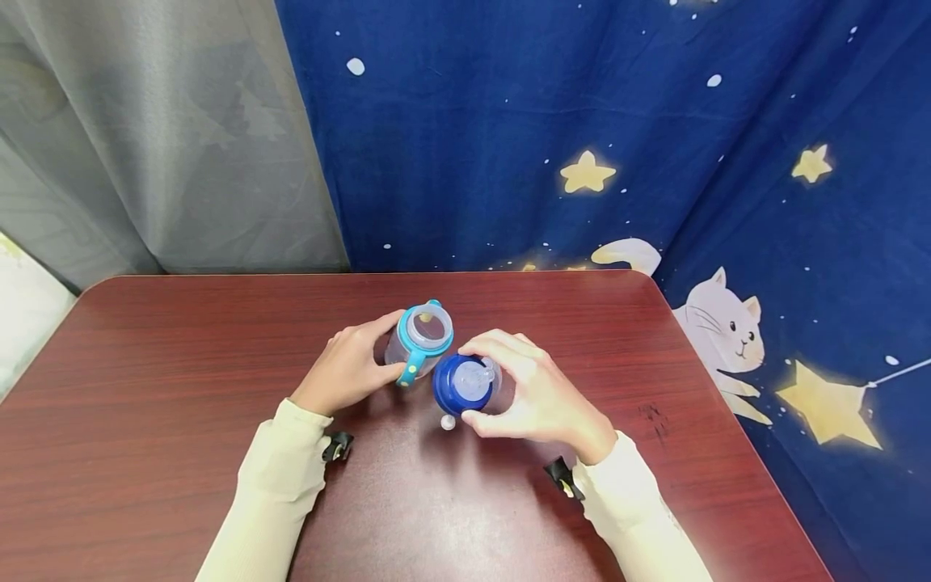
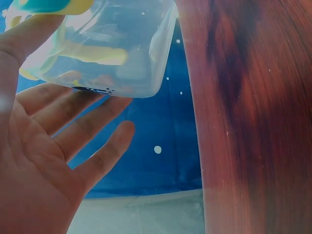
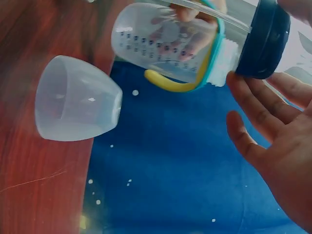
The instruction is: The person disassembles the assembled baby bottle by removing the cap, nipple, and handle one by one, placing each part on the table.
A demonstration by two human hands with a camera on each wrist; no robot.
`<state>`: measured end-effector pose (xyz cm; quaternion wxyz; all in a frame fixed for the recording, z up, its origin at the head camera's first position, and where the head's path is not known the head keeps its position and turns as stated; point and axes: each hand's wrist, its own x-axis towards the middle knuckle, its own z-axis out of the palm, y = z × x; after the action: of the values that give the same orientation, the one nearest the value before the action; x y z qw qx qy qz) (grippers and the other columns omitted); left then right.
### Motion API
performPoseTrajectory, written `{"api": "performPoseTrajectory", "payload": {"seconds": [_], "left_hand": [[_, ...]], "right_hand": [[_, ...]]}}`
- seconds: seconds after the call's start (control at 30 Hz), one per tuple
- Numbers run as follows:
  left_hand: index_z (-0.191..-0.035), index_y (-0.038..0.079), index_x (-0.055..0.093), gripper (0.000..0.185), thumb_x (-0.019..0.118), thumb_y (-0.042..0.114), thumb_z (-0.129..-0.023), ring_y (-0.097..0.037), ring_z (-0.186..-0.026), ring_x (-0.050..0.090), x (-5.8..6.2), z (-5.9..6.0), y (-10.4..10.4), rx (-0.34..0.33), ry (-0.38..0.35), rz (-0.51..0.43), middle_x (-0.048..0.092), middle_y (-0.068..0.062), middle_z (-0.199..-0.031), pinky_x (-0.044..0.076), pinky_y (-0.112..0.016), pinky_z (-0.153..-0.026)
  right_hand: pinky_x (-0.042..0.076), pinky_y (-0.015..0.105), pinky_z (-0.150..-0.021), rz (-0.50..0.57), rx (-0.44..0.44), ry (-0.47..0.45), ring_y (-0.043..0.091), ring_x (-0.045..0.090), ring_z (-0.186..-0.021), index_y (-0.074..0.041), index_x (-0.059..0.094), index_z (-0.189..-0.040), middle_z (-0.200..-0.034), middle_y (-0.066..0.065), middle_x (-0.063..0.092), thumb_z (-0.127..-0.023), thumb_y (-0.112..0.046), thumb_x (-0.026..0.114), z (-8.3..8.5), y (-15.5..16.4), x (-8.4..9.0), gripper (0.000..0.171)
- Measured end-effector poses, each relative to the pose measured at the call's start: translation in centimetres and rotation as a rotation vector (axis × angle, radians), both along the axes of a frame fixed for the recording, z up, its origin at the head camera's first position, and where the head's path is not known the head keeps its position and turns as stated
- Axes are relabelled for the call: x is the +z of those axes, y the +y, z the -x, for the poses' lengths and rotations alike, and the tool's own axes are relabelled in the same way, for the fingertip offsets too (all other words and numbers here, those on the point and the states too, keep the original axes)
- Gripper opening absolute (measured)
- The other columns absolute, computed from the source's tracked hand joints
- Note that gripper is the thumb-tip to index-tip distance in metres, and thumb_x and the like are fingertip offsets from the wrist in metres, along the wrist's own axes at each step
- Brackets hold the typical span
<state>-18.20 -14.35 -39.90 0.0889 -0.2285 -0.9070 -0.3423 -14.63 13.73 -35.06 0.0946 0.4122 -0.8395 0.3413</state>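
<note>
My left hand point(image 1: 349, 368) grips a clear baby bottle point(image 1: 393, 349), fingers on one side and thumb on the other. Round its neck sits a turquoise ring with yellow-marked handles point(image 1: 412, 368); the mouth is uncovered. In the right wrist view, dark printed marks run along the bottle's wall. Just to its right, my right hand point(image 1: 538, 396) holds a dark blue bottle lid point(image 1: 445, 386) with a clear teat by its rim. From this lid a clear straw point(image 3: 224, 14) extends past the bottle. The lid is apart from the bottle neck.
A translucent dome-shaped cap point(image 3: 78, 100) stands on the dark red wooden table point(image 1: 182, 388), mostly hidden behind the right hand in the head view. A small white ball point(image 1: 448, 422) shows below the lid. A blue star-patterned curtain point(image 1: 465, 145) hangs behind the table's far edge.
</note>
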Motion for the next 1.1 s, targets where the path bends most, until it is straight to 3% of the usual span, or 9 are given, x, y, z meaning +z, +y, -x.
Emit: {"api": "performPoseTrajectory", "payload": {"seconds": [0.13,0.5,0.7,0.9,1.1], "left_hand": [[-0.141,0.019,0.055,0.07,0.08,0.024,-0.076,-0.017,-0.083,0.063,0.0,0.0,0.0,0.011,0.007,-0.011,0.071,0.001,-0.11,0.046,-0.04,-0.071],[-0.141,0.015,0.055,0.071,0.082,0.025,-0.077,-0.024,-0.09,0.067,0.0,0.0,-0.5,0.074,0.033,-0.023,0.07,-0.004,-0.118,0.049,-0.045,-0.069],[-0.142,0.015,0.055,0.07,0.081,0.024,-0.077,-0.023,-0.093,0.067,0.0,0.0,-0.6,0.077,0.037,-0.021,0.07,-0.005,-0.119,0.048,-0.046,-0.07],[-0.142,0.015,0.055,0.071,0.081,0.025,-0.077,-0.023,-0.094,0.067,0.1,0.1,-0.6,0.077,0.036,-0.019,0.07,-0.005,-0.119,0.048,-0.046,-0.071],[-0.142,0.013,0.054,0.072,0.082,0.026,-0.077,-0.025,-0.097,0.068,0.2,0.0,-0.5,0.077,0.028,-0.02,0.069,-0.006,-0.121,0.048,-0.047,-0.072]], "right_hand": [[0.045,0.037,-0.092,-0.06,-0.024,0.011,0.01,0.055,-0.106,-0.018,0.061,-0.123,-0.118,-0.008,0.061,-0.072,-0.04,0.085,0.4,-0.2,-0.8,0.061],[0.039,0.039,-0.101,-0.063,-0.048,0.083,0.012,0.056,-0.105,-0.011,0.062,-0.12,-0.114,-0.003,0.063,-0.07,-0.036,0.087,1.4,-1.2,-2.8,0.061],[0.038,0.04,-0.104,-0.12,-0.072,0.126,0.015,0.056,-0.111,-0.008,0.061,-0.121,-0.119,0.003,0.061,-0.072,-0.037,0.086,1.6,-1.9,-4.1,0.062],[0.035,0.048,-0.11,-0.201,-0.102,0.162,0.017,0.058,-0.111,-0.006,0.06,-0.12,-0.115,0.004,0.064,-0.073,-0.037,0.084,1.8,-2.4,-4.8,0.061],[0.033,0.047,-0.112,-0.259,-0.112,0.186,0.018,0.057,-0.109,-0.004,0.06,-0.12,-0.113,0.005,0.062,-0.074,-0.037,0.083,1.9,-2.6,-5.6,0.062]]}}
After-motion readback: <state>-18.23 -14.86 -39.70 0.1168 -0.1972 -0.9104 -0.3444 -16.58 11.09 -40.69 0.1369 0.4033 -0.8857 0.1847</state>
